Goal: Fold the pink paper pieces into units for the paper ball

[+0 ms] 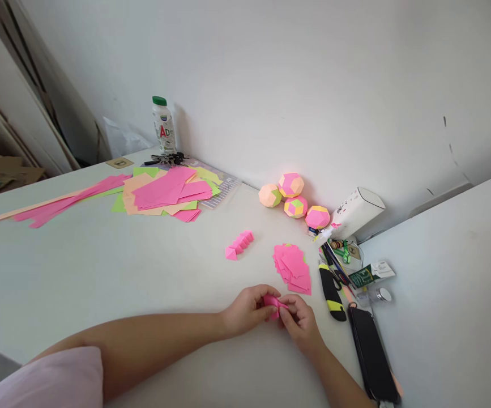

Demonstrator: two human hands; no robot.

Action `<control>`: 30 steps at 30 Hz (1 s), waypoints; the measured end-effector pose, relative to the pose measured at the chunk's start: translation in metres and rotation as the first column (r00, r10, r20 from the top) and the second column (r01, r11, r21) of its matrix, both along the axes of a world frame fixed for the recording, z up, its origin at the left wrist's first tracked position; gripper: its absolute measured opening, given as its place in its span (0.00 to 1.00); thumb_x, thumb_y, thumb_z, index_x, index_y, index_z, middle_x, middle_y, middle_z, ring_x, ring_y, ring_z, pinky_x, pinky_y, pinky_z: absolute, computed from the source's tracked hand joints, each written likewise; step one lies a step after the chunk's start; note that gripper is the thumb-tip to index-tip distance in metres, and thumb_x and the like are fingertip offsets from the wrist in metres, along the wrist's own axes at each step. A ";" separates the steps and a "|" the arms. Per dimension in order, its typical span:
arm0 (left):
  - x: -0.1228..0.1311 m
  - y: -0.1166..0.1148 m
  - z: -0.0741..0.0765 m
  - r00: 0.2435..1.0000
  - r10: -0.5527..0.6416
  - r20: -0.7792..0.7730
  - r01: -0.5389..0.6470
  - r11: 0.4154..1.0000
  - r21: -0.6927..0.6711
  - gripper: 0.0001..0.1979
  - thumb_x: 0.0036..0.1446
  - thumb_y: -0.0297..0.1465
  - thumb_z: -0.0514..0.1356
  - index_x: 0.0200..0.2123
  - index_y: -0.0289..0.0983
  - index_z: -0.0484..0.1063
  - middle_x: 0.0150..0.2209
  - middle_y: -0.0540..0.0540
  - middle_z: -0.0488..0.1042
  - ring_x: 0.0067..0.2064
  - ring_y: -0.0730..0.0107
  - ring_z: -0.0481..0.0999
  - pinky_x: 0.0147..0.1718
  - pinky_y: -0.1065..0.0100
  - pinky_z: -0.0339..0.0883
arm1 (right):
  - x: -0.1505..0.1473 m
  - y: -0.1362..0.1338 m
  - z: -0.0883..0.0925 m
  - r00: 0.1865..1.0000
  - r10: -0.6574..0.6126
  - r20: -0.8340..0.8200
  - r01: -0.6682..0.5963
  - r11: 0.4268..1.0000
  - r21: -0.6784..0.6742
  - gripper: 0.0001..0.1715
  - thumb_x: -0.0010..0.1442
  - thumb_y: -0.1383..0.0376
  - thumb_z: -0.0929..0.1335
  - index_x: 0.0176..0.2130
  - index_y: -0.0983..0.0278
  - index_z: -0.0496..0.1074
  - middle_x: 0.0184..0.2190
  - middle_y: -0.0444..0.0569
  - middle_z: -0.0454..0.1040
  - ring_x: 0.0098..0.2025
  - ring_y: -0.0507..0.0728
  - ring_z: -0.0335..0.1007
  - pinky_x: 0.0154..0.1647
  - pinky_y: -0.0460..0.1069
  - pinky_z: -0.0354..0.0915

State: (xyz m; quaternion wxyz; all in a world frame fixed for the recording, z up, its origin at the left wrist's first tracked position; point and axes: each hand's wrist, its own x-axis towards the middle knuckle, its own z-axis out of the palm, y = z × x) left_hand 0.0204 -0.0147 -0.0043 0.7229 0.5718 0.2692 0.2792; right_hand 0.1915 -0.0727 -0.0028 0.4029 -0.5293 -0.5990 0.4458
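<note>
Between the fingertips of both hands is a small piece of pink paper [272, 301], bent into a folded shape. My left hand [247, 309] pinches its left side, with the thumb in front. On its right edge, the thumb and fingers of my right hand [299, 322] are closed. The fingers hide part of the paper. Just beyond my hands lies a stack of cut pink paper pieces [294, 267], a little green showing at its edges. Farther left, several folded pink paper units [239, 245] stand nested in a row.
Several multicoloured paper balls [291, 186] sit by the wall. Coloured sheets and strips [164, 192] lie at the left, near a bottle [164, 127] and keys [166, 158]. At right are a utility knife [332, 292], a phone [374, 354] and a white box [358, 211].
</note>
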 end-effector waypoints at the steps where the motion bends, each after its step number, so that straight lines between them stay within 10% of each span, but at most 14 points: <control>1: 0.000 0.000 -0.001 1.000 -0.002 0.002 0.002 1.000 0.005 0.12 0.52 0.32 0.58 0.41 0.34 0.68 0.29 0.48 0.71 0.31 0.71 0.71 0.31 0.67 0.66 | 0.000 0.000 0.000 1.000 0.000 0.000 0.000 1.000 -0.003 0.09 0.61 0.61 0.63 0.39 0.64 0.65 0.23 0.46 0.73 0.23 0.52 0.66 0.24 0.46 0.62; 30: -0.002 -0.001 0.010 0.999 -0.016 0.034 0.017 1.000 -0.012 0.08 0.52 0.29 0.57 0.38 0.36 0.69 0.30 0.48 0.73 0.33 0.70 0.72 0.33 0.67 0.66 | 0.000 0.001 0.002 0.995 -0.097 0.007 0.097 0.995 0.000 0.11 0.60 0.58 0.65 0.37 0.63 0.68 0.22 0.44 0.70 0.22 0.52 0.66 0.23 0.45 0.63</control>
